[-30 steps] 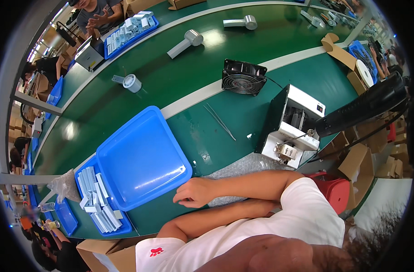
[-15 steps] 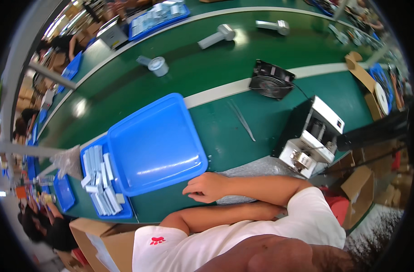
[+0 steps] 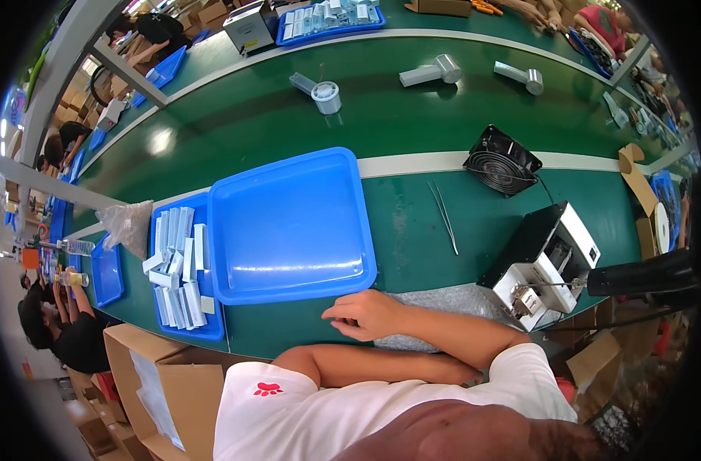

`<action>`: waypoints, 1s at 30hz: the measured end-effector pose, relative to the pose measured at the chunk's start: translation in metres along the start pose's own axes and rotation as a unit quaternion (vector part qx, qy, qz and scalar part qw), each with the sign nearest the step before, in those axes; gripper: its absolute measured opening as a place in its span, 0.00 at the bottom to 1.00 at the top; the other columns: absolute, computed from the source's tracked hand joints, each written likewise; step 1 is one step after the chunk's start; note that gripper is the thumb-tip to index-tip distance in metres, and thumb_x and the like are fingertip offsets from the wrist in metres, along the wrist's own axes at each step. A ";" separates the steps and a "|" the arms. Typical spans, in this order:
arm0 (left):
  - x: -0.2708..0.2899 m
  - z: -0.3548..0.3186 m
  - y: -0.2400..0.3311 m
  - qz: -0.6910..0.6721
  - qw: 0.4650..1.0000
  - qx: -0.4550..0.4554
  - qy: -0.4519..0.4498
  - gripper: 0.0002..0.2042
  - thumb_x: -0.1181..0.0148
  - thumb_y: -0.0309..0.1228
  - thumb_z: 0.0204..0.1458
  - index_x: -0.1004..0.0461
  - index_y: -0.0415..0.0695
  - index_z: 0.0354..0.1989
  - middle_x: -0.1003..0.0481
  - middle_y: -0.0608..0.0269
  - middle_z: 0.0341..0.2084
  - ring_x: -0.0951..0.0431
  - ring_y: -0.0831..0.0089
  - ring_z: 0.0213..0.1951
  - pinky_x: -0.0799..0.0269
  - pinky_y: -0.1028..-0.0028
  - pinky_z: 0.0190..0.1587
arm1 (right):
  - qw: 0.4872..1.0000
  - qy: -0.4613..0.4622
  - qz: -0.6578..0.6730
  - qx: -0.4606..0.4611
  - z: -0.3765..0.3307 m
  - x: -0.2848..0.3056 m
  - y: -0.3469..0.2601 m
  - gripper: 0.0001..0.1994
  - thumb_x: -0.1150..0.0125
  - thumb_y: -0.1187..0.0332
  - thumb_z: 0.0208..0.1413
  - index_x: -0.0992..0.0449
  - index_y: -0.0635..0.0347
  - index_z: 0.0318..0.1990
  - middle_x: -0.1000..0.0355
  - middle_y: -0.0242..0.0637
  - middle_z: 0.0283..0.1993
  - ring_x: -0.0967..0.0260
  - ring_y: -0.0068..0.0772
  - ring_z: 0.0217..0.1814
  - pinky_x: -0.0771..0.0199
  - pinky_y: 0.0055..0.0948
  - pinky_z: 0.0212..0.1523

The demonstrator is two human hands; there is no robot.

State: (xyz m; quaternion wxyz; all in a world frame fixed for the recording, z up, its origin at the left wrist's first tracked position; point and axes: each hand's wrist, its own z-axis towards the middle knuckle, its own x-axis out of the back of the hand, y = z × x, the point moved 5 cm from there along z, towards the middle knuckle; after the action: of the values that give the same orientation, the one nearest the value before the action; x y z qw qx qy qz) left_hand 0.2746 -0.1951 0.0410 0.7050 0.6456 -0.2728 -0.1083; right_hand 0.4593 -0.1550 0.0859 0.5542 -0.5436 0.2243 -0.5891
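My right hand (image 3: 363, 315) rests on the green bench just below the near edge of a large blue plastic tray (image 3: 293, 288). Its fingers are loosely bent and spread a little, with nothing in them. My left forearm lies across my body beneath the right one. The left hand (image 3: 464, 374) is tucked by my right elbow, its fingers mostly hidden. Left of the large tray, partly under it, a second blue tray (image 3: 218, 326) holds several small pale-blue and white boxes (image 3: 183, 306). Under my right forearm lies clear bubble wrap (image 3: 443, 303).
Tweezers (image 3: 445, 219) lie right of the trays. A black fan (image 3: 504, 163) and a black-and-white benchtop machine (image 3: 546, 265) stand at the right. Beyond, a green belt (image 3: 235, 146) carries a white roll (image 3: 326, 97) and silvery cylindrical parts. A cardboard box (image 3: 189, 392) stands at lower left.
The whole view has tilted and shifted, so the bench things appear in different places. My arms keep the same crossed pose, and neither hand has taken hold of anything visible.
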 end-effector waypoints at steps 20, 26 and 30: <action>-0.009 0.009 -0.004 0.032 0.996 -0.075 0.020 0.10 0.42 0.30 0.54 0.21 0.42 0.43 0.21 0.54 0.38 0.21 0.57 0.43 0.27 0.61 0.47 | 1.000 -0.012 -0.002 -0.020 0.003 -0.003 -0.006 0.08 0.35 0.72 0.54 0.18 0.56 0.42 0.26 0.35 0.28 0.27 0.33 0.23 0.27 0.34 0.25; 0.001 0.008 -0.002 0.022 0.992 -0.100 0.080 0.08 0.42 0.29 0.52 0.20 0.41 0.36 0.21 0.54 0.31 0.20 0.58 0.37 0.28 0.61 0.40 | 1.000 -0.019 -0.013 -0.011 0.006 0.002 -0.006 0.08 0.35 0.72 0.54 0.18 0.56 0.42 0.26 0.34 0.28 0.26 0.31 0.23 0.28 0.32 0.24; 0.003 0.007 0.002 0.001 0.995 -0.069 0.075 0.09 0.40 0.29 0.49 0.20 0.41 0.37 0.20 0.52 0.32 0.20 0.58 0.38 0.28 0.62 0.40 | 1.000 -0.021 -0.001 -0.013 0.001 0.000 -0.002 0.08 0.36 0.72 0.55 0.18 0.56 0.42 0.27 0.34 0.28 0.27 0.31 0.23 0.28 0.33 0.25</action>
State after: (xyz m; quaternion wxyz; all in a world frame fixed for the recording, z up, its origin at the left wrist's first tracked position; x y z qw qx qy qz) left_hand 0.2727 -0.2023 0.0434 0.7665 0.6015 -0.2112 -0.0777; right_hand 0.4593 -0.1545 0.0881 0.5513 -0.5633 0.2198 -0.5748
